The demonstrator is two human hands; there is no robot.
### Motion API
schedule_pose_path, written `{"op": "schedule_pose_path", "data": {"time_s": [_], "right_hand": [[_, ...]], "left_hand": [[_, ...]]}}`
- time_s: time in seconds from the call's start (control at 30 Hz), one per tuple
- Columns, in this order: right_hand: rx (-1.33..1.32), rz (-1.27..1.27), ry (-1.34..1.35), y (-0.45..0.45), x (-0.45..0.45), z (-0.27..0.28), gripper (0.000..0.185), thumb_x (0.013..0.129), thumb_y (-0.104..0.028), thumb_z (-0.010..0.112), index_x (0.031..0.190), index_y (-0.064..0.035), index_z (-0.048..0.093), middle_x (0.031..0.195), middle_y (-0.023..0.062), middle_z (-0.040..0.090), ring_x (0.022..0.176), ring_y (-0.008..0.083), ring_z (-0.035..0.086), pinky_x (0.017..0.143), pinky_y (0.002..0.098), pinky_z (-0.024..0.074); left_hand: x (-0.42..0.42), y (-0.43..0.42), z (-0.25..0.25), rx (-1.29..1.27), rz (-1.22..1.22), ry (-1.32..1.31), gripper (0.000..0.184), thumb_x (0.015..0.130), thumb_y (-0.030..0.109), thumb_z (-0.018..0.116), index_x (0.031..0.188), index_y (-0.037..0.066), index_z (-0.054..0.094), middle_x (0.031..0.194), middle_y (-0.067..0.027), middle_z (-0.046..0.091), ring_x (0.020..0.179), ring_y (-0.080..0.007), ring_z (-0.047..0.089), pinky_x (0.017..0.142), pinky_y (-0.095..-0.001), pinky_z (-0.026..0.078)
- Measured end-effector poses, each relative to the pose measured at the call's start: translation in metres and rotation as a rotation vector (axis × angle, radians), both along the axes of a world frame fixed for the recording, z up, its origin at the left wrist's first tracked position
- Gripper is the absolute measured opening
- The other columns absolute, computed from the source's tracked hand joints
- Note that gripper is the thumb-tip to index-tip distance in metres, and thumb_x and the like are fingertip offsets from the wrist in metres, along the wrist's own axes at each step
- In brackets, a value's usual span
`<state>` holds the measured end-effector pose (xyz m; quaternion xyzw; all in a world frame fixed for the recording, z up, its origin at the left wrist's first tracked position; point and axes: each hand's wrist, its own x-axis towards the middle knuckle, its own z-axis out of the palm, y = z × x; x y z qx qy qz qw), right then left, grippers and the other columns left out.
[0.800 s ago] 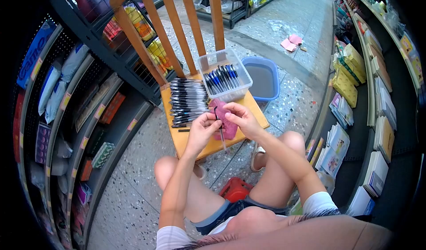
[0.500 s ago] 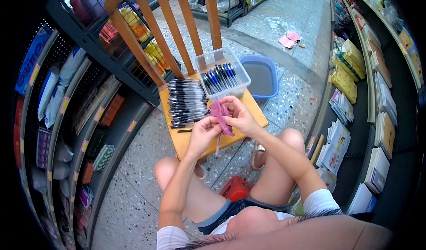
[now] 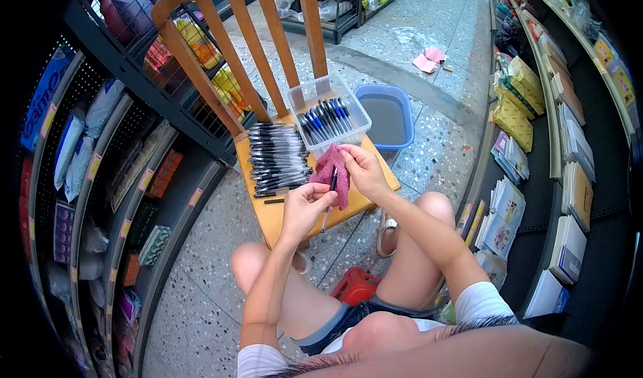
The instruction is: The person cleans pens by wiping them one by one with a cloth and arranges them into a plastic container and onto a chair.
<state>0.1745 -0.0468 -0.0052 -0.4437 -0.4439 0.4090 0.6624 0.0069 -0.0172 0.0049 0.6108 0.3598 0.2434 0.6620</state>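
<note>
pen (image 3: 333, 177): slim, straight, smooth; dark at one end, clear barrel at the other. sits above the chair's near edge, in front of the cloth. long axis runs away from the person, steep in view; dark end points toward the box, clear end back toward the person and a little to the left.

left hand (image 3: 307, 209) grasps the pen near its middle, thumb against fingers. right hand (image 3: 365, 173) pinches the upper edge of the cloth (image 3: 343, 187): soft, rumpled, pinkish purple, hanging in folds.

box (image 3: 355, 135): clear rigid plastic, squarish, rounded corners, open top. inside, blue and dark pens lean together in a slanted bundle.

row of pens (image 3: 276, 153) left of the box: clear barrels side by side, lying crosswise, black ends mostly to the left.

chair (image 3: 268, 222): smooth yellowish wood, flat seat under box and row, slatted back.

basin (image 3: 410, 120): blue plastic, rounded rim, beyond the seat on the right. contents flat grey; cannot tell if liquid.

floor (image 3: 201, 291): hard, speckled stone look.
</note>
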Motion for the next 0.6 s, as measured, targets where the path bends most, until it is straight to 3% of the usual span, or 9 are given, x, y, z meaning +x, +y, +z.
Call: {"op": "schedule_pose_path", "data": {"time_s": [0.17,0.27,0.47,0.6], "right_hand": [[-0.033,0.155,0.294,-0.005,0.005,0.006,0.022,0.092,-0.007,0.047,0.111,0.0010,0.053,0.096,0.0032,0.060,0.084,0.0071,0.057,0.074,0.0228,0.0476],[0.026,0.279,0.171,-0.012,0.003,0.023,0.024,0.090,-0.007,0.050,0.113,0.0002,0.051,0.099,0.0039,0.059,0.085,0.0066,0.056,0.075,0.0235,0.0480],[-0.097,0.223,0.051,-0.014,0.011,0.025,0.020,0.090,-0.009,0.052,0.107,0.0008,0.056,0.091,0.0026,0.062,0.080,0.0060,0.056,0.070,0.0216,0.0478],[-0.003,0.101,0.022,-0.008,0.007,0.013,0.021,0.092,-0.011,0.050,0.105,0.0024,0.058,0.087,0.0005,0.062,0.077,0.0045,0.054,0.068,0.0195,0.0461]], "left_hand": [[-0.001,-0.002,-0.002,-0.081,0.009,-0.207,0.021,0.086,0.011,0.060,0.099,-0.005,0.060,0.080,-0.0059,0.064,0.067,-0.0086,0.059,0.061,-0.0218,0.049],[-0.002,-0.001,0.004,-0.118,-0.072,-0.245,0.019,0.089,0.015,0.056,0.096,-0.002,0.061,0.077,-0.0046,0.063,0.065,-0.0103,0.059,0.062,-0.0237,0.048],[-0.004,0.000,-0.006,-0.122,-0.112,-0.232,0.023,0.091,0.014,0.053,0.103,-0.005,0.059,0.079,-0.0049,0.062,0.067,-0.0105,0.059,0.064,-0.0235,0.048],[0.000,-0.003,-0.003,-0.207,-0.124,-0.241,0.024,0.090,0.014,0.054,0.105,-0.005,0.058,0.079,-0.0061,0.063,0.066,-0.0107,0.059,0.063,-0.0232,0.048]]}}
